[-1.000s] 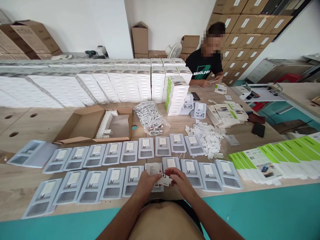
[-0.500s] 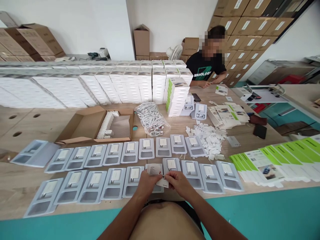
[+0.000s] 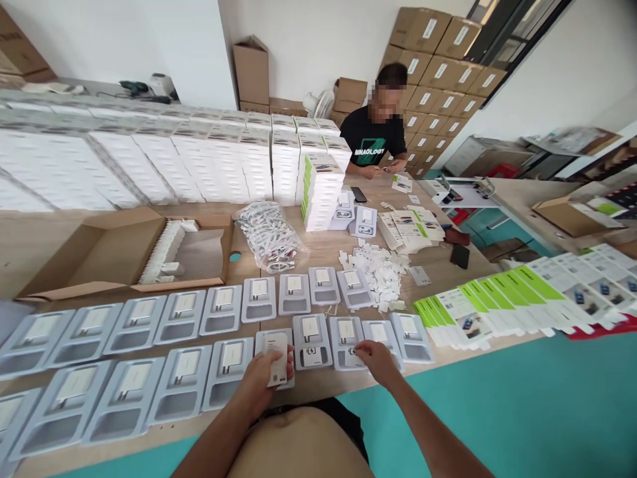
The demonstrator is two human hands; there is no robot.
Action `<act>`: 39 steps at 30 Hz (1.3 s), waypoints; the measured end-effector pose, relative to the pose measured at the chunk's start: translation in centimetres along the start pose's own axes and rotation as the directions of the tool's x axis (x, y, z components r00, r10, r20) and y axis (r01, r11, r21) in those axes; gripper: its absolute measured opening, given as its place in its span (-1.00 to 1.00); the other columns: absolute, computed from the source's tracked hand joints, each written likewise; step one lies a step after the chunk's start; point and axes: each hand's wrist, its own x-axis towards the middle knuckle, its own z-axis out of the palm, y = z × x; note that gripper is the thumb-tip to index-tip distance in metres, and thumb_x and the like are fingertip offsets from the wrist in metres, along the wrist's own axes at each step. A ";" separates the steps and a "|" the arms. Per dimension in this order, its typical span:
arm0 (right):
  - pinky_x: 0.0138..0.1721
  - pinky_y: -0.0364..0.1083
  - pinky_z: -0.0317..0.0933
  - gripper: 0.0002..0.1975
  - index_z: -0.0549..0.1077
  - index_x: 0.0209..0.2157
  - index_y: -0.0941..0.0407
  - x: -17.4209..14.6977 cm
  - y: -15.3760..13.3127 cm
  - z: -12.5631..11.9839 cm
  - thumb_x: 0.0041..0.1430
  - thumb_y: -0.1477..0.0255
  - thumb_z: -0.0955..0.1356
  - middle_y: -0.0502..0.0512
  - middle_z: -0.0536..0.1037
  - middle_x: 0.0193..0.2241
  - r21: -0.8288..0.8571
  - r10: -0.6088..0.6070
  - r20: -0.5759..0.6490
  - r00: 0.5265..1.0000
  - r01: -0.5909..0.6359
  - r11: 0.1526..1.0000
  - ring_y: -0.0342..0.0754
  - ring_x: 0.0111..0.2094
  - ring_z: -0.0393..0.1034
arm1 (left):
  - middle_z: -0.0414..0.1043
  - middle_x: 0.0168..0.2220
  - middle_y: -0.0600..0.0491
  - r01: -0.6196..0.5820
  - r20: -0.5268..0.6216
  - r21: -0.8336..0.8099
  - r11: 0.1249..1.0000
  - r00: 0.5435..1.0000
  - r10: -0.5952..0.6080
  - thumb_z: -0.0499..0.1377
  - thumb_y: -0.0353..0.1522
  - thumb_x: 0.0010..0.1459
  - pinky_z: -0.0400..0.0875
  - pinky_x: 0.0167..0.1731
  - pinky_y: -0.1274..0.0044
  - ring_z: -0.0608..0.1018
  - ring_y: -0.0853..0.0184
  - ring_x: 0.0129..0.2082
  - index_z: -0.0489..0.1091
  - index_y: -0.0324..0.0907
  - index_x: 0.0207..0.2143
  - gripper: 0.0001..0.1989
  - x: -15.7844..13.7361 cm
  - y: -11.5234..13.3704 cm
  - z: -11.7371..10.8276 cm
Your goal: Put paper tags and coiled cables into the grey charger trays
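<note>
My left hand (image 3: pixel 263 375) is closed around a stack of white printed cards (image 3: pixel 277 358), held over a grey plastic tray in the near row. To the right, my right hand (image 3: pixel 377 362) pinches the edge of a white card with a black battery symbol (image 3: pixel 351 358), at the lower compartment of another tray (image 3: pixel 336 340). A similar card (image 3: pixel 313 357) rests in the lower compartment of the tray between my hands. White charger blocks, such as this one (image 3: pixel 309 326), sit in the trays' upper compartments.
Two rows of trays run along the table. Behind them are an open carton (image 3: pixel 199 255), bagged white cables (image 3: pixel 271 236) and a pile of small white pieces (image 3: pixel 381 275). Green-and-white packaging (image 3: pixel 497 295) fans out at right. A co-worker (image 3: pixel 375 133) sits beyond stacked white boxes (image 3: pixel 323 192).
My right hand has moved away from my left hand, rightward to a tray, with a card. A card now shows in the neighbouring tray. The camera view has turned right.
</note>
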 end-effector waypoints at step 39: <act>-0.31 -0.10 0.26 -0.81 0.49 -0.21 0.07 -4.6 -16.5 4.3 0.23 0.41 0.26 0.09 0.47 -0.35 0.398 -0.519 -0.066 0.852 0.500 0.769 -0.04 -0.33 0.36 | 0.52 -0.45 -0.04 -0.143 0.180 0.127 0.982 0.976 0.119 0.26 -0.23 0.03 0.45 -0.51 0.47 0.55 0.25 -0.51 0.45 -0.28 -0.30 -0.71 -1.1 0.5 -0.3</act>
